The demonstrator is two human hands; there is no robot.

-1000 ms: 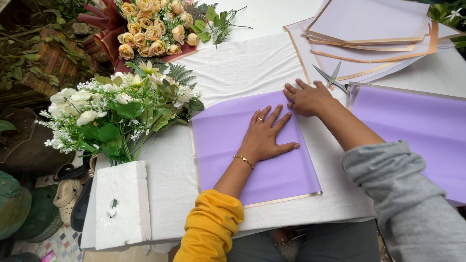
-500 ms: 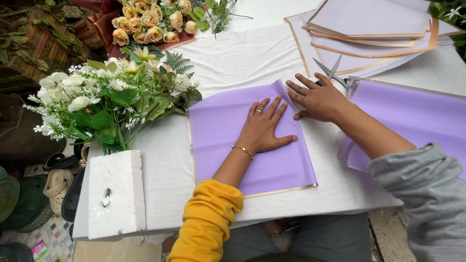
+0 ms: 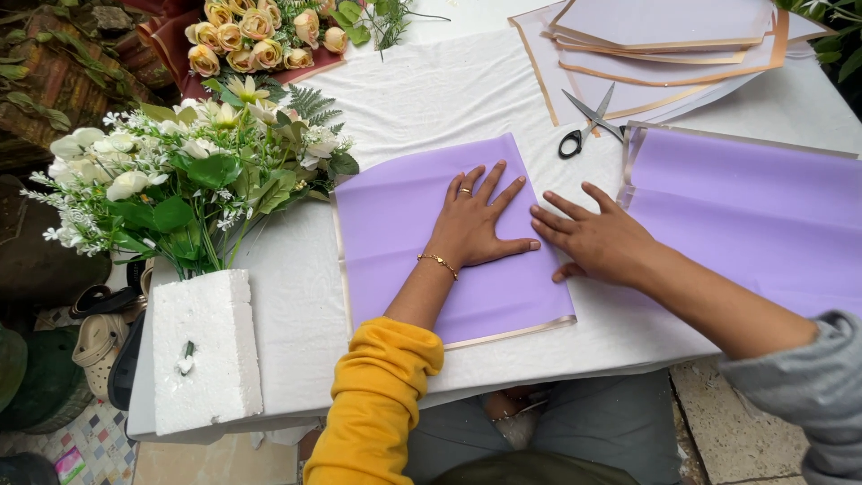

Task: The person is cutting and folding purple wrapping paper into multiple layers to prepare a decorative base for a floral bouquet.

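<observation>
Where it lies flat on the white-covered table [image 3: 296, 296], just in front of the person, the folded lilac wrapping sheet [image 3: 395, 224] looks thin, light and limp, the sort of paper that creases readily and would slide on the cloth unless pinned; its gold-trimmed edges and corners seem the safest places to lift it. The left hand [image 3: 471, 224] rests palm down on its middle, fingers spread wide and holding nothing, while the right hand [image 3: 597, 238] lies flat and open at the sheet's right edge, fingertips just touching the fold. Beyond the right hand, black-handled scissors [image 3: 584, 126] lie beside a second, larger lilac sheet [image 3: 745, 216] and a stack of pale sheets [image 3: 664, 36]. To the left stand a white flower bunch [image 3: 180, 189] in a foam block [image 3: 206, 350], with peach roses [image 3: 260, 36] behind.
</observation>
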